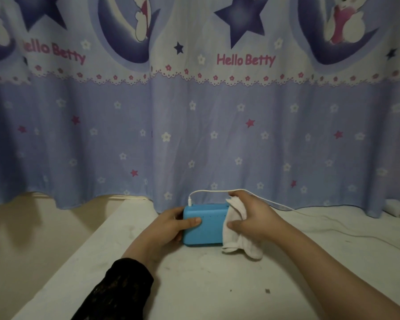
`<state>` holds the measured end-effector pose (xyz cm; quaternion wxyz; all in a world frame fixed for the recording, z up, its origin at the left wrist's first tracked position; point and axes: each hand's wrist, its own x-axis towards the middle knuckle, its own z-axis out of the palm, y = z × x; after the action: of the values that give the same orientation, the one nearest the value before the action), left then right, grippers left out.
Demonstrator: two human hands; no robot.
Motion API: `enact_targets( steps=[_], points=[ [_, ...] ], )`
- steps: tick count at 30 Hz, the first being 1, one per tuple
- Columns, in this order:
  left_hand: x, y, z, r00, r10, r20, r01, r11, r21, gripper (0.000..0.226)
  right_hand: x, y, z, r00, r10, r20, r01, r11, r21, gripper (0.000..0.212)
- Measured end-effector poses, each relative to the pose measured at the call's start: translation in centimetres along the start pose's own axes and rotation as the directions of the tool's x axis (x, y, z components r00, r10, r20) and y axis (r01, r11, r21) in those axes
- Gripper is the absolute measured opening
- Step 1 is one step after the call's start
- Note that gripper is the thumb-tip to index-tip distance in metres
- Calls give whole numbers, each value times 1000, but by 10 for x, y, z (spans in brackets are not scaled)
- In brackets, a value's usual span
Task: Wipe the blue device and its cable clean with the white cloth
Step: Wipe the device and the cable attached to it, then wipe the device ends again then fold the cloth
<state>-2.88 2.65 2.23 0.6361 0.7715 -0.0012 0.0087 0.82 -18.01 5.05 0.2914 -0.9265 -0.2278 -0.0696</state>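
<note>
Blue device [204, 225] stands upright, white cable [208, 192] plugged on top.

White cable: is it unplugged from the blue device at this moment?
No. The white cable is plugged into the top of the blue device, near its left corner, and arcs rightward behind the right hand.

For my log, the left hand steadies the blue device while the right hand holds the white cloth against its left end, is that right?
Not quite: the right hand holds the cloth against the device's right end, as the head view shows. The left hand does steady the device.
</note>
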Motion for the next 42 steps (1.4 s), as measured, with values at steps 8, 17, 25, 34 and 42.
enact_targets(
  steps=[8, 17, 25, 34, 42],
  points=[
    [5, -1, -3, 995, -74, -73, 72, 997, -22, 52, 0, 1, -1, 993, -113, -33, 114, 993, 19, 57],
    [8, -2, 1, 985, -77, -156, 84, 996, 42, 38, -7, -1, -1, 991, -65, 120, 84, 984, -159, 89],
    [6, -2, -17, 988, -42, 148, -11, 942, 335, 88, -4, 1, -4, 993, -40, 108, 57, 987, -153, 79],
    [7, -9, -14, 990, 47, 132, -73, 977, 202, 78, -7, -2, -8, 986, 19, 168, 28, 962, -271, 88],
    [3, -6, -10, 994, 11, 110, -21, 995, 94, 71, -5, -22, 10, 996, -48, -77, 24, 959, -281, 23]
  ],
)
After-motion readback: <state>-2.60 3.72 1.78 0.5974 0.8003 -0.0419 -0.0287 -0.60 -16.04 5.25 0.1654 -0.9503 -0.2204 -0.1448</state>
